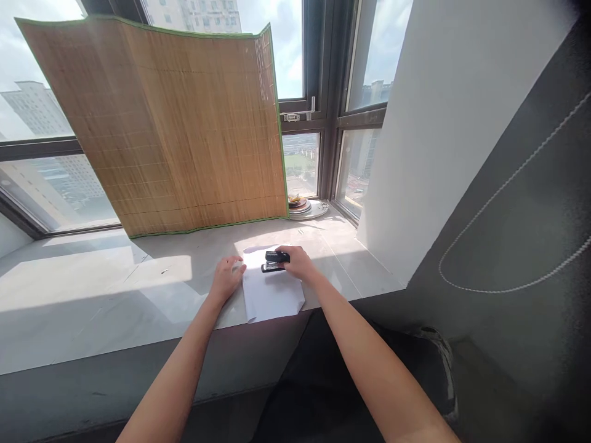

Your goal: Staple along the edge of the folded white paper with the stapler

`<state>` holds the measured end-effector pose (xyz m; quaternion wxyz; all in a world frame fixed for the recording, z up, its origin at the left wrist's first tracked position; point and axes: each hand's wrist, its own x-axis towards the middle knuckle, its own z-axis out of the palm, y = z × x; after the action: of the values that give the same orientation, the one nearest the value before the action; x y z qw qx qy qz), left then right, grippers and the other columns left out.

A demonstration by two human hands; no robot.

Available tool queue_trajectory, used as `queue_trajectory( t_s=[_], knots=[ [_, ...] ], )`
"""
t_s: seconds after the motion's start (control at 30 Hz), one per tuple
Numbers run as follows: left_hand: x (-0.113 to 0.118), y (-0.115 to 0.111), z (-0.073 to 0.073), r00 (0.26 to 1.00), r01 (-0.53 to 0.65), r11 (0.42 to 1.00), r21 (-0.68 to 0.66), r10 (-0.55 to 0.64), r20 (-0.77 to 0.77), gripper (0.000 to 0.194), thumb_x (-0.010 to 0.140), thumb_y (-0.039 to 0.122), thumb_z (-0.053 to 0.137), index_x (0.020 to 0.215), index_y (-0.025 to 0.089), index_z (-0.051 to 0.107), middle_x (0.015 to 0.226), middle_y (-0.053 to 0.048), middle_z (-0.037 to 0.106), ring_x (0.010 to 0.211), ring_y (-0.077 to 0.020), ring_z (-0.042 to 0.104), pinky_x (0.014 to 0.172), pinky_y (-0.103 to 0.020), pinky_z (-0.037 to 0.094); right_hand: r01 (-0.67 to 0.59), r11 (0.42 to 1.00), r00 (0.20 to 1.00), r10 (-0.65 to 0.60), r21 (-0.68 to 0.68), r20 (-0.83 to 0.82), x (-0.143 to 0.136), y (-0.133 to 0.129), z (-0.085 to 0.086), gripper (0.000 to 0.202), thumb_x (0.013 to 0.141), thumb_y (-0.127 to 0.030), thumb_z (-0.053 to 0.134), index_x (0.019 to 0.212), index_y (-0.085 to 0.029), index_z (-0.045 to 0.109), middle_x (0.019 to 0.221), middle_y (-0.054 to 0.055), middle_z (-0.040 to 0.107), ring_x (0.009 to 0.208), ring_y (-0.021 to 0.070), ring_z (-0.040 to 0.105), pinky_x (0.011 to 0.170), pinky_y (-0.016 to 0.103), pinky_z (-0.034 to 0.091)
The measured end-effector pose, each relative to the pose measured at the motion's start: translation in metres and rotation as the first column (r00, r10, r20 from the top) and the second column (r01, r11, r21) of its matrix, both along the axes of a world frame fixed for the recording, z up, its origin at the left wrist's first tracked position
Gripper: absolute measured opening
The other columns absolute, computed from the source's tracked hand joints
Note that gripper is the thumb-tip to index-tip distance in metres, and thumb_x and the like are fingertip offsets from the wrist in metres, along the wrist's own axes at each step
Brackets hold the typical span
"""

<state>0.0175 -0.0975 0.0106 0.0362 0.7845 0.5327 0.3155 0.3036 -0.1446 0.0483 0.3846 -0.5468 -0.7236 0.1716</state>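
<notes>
White paper (pixel 272 298) lies on the pale stone window sill, close to its front edge, with a corner or two slightly folded. My right hand (pixel 299 263) is closed round a black stapler (pixel 276 258) over the upper part of the paper; the stapler's jaws face left. At the paper's left edge rests my left hand (pixel 227 278), its fingers apart and holding nothing, with the thumb near the sheet. Whether the stapler touches the paper I cannot tell.
A bamboo mat (pixel 194 129) with green edging stands against the window behind the sill (pixel 152 307). Stacked plates (pixel 310 210) sit in the back right corner. A white wall (pixel 397 184) bounds the right side, where a beaded cord (pixel 498 291) hangs.
</notes>
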Motion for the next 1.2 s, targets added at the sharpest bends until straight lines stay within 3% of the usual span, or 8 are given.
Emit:
queue_trajectory(
  t_s=[0.17,0.27,0.5,0.9,0.97,1.07,1.13,1.2],
  knots=[
    [0.005,-0.001,-0.005,0.995,-0.072,0.995,-0.075,0.066,-0.081,0.034,0.098,0.045,0.054,0.123,0.027,0.068,0.131,-0.011,0.065,0.123,-0.0332,0.058,0.106,-0.049,0.045,0.376,0.924,0.925,-0.379,0.064,0.035,0.052,-0.013,0.001,0.049,0.083,-0.009,0.064,0.125,-0.032,0.075,0.121,0.004,0.075,0.114,0.0296,0.064,0.099,0.045,0.047],
    [0.007,-0.003,-0.004,0.992,-0.056,0.995,-0.088,0.046,-0.113,0.033,0.099,0.046,0.054,0.122,0.029,0.070,0.134,-0.011,0.063,0.126,-0.0336,0.056,0.106,-0.051,0.044,0.487,0.871,0.860,-0.491,0.063,0.138,0.060,-0.019,0.001,0.056,0.082,-0.005,0.057,0.127,-0.033,0.075,0.119,0.007,0.074,0.113,0.0315,0.062,0.096,0.047,0.045],
    [0.008,-0.007,-0.002,0.988,-0.021,0.997,-0.073,0.010,-0.153,0.031,0.098,0.039,0.055,0.122,0.027,0.071,0.138,-0.013,0.061,0.129,-0.0331,0.054,0.106,-0.050,0.044,0.493,0.858,0.861,-0.459,-0.142,0.218,0.054,-0.023,0.001,0.066,0.073,0.001,0.057,0.124,-0.035,0.077,0.120,0.006,0.072,0.118,0.0327,0.061,0.095,0.046,0.042],
    [0.011,-0.017,0.007,0.985,0.095,0.995,0.028,-0.090,-0.146,0.021,0.094,0.029,0.057,0.109,0.024,0.072,0.130,-0.013,0.061,0.124,-0.0348,0.057,0.103,-0.055,0.047,0.336,0.930,0.933,-0.307,-0.151,0.187,0.047,-0.017,-0.004,0.064,0.074,-0.001,0.061,0.126,-0.036,0.074,0.122,0.001,0.072,0.122,0.0289,0.062,0.103,0.045,0.044],
    [0.016,-0.019,0.014,0.981,0.165,0.983,0.084,-0.154,-0.121,0.019,0.093,0.023,0.056,0.104,0.022,0.071,0.129,-0.013,0.062,0.124,-0.0322,0.059,0.105,-0.053,0.048,0.320,0.938,0.939,-0.296,-0.131,0.176,0.044,-0.017,-0.004,0.054,0.079,-0.007,0.066,0.124,-0.035,0.075,0.120,0.002,0.073,0.121,0.0286,0.063,0.104,0.045,0.044],
    [0.035,-0.022,0.027,0.938,0.334,0.939,0.082,-0.322,-0.126,0.020,0.097,0.024,0.051,0.101,0.022,0.071,0.129,-0.011,0.064,0.124,-0.0284,0.060,0.107,-0.048,0.050,0.288,0.953,0.955,-0.279,-0.091,0.100,0.042,-0.016,-0.004,0.031,0.086,-0.030,0.075,0.117,-0.034,0.078,0.119,0.002,0.074,0.118,0.0280,0.064,0.103,0.044,0.045],
    [0.052,-0.023,0.032,0.894,0.430,0.903,0.004,-0.425,-0.145,0.025,0.102,0.032,0.049,0.109,0.024,0.072,0.136,-0.011,0.063,0.129,-0.0283,0.058,0.108,-0.047,0.051,0.264,0.963,0.964,-0.262,-0.053,0.048,0.042,-0.015,-0.005,0.026,0.090,-0.040,0.073,0.115,-0.034,0.079,0.116,0.002,0.075,0.113,0.0266,0.065,0.102,0.042,0.045],
    [0.068,-0.025,0.032,0.828,0.523,0.847,-0.094,-0.532,-0.179,0.034,0.104,0.040,0.049,0.128,0.027,0.069,0.149,-0.010,0.057,0.138,-0.0297,0.054,0.112,-0.048,0.048,0.250,0.968,0.968,-0.250,-0.016,0.034,0.042,-0.012,-0.006,0.025,0.092,-0.038,0.070,0.114,-0.035,0.079,0.111,0.001,0.076,0.110,0.0256,0.065,0.101,0.043,0.044]
  ],
)
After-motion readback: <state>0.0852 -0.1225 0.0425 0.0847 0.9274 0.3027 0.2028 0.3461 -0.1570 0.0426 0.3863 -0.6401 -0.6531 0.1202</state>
